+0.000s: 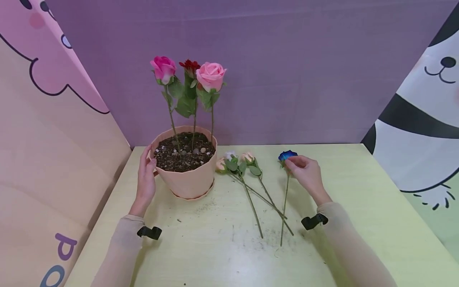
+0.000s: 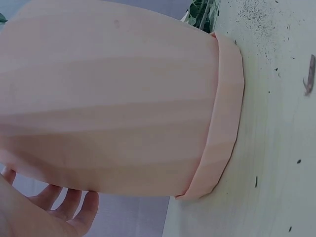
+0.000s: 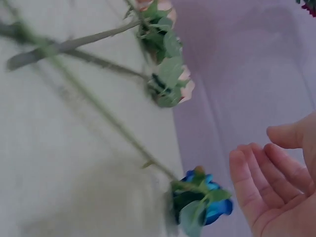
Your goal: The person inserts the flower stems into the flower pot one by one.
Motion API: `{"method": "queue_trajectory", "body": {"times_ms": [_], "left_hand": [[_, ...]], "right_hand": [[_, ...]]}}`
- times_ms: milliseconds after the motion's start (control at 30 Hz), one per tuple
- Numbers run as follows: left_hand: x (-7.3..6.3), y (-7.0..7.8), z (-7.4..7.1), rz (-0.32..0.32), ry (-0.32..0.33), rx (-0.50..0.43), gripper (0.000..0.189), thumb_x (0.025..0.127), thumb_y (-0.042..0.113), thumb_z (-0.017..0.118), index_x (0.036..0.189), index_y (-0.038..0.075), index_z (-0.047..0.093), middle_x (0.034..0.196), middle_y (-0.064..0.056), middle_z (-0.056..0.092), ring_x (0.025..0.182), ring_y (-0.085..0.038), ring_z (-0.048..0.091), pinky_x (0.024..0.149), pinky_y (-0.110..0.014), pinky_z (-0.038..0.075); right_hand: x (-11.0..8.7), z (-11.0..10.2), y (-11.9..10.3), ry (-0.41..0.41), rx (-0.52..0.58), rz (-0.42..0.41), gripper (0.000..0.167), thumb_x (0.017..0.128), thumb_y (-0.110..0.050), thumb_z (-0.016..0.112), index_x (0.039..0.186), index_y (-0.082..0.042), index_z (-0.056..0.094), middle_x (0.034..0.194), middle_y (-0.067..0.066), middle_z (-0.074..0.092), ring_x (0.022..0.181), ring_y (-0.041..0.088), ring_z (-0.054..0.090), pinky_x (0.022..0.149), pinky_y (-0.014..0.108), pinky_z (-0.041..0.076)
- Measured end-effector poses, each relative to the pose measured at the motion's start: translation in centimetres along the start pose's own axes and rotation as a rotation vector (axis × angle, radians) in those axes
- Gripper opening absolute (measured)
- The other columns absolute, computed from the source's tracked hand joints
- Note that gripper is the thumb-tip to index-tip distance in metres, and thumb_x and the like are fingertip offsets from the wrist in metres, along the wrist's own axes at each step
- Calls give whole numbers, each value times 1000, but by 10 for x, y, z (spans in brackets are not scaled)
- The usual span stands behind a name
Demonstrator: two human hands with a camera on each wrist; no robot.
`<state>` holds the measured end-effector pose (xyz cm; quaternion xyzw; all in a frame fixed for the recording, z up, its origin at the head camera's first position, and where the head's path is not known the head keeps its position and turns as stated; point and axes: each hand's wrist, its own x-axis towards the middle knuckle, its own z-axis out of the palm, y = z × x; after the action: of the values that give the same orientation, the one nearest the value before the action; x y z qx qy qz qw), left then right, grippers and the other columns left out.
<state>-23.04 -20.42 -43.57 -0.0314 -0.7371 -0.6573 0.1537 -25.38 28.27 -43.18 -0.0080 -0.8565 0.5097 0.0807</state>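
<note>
My left hand rests against the left side of a pink flower pot, its fingertips touching the outer wall in the left wrist view. Soil with small stones fills the pot. A magenta rose, a dark red flower and a light pink rose stand upright in it. Over at the right, my right hand is close by the head of a blue artificial rose. In the right wrist view a gap separates thumb and fingers, and the blue rose shows just beyond the fingertips.
Between pot and blue rose lie several loose roses, pale peach and whitish, with crossed stems. Soil crumbs dot the light tabletop. A purple backdrop rises behind the table.
</note>
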Motion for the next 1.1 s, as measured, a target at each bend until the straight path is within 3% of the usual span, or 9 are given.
{"method": "queue_trajectory", "body": {"times_ms": [133,267,533,833,1100], "left_hand": [[0,0,-1,-4,-4,-6,60,113,25,31,172,23,20,177,-4,21,157,-32,30,122,-65,33],[0,-1,-1,-1,-3,-9,61,112,25,31,172,21,20,177,-5,21,156,-33,30,121,-66,33],[0,-2,-1,3,-4,-10,61,112,26,32,172,22,20,178,-3,20,158,-33,28,122,-66,32],[0,-2,0,-2,-4,-15,61,112,25,32,172,22,21,177,-5,22,156,-34,31,122,-66,33],[1,-1,-1,-8,0,-18,62,111,25,31,172,22,20,176,-5,23,156,-33,33,122,-64,33]], "right_hand": [[-5,-1,15,-21,-10,61,43,104,-30,69,133,2,70,129,29,72,87,11,78,82,32,65],[-10,-1,25,-39,-37,127,44,103,-29,71,134,2,69,129,27,72,86,19,80,80,32,65],[-15,3,35,-102,37,214,51,102,-21,71,141,9,60,132,28,69,79,7,76,77,27,65],[-20,6,44,-170,114,293,61,102,-18,70,151,11,49,140,31,64,86,4,75,80,24,64],[-19,5,45,-192,205,312,60,103,-15,70,152,12,47,118,8,76,88,2,75,81,23,63]]}}
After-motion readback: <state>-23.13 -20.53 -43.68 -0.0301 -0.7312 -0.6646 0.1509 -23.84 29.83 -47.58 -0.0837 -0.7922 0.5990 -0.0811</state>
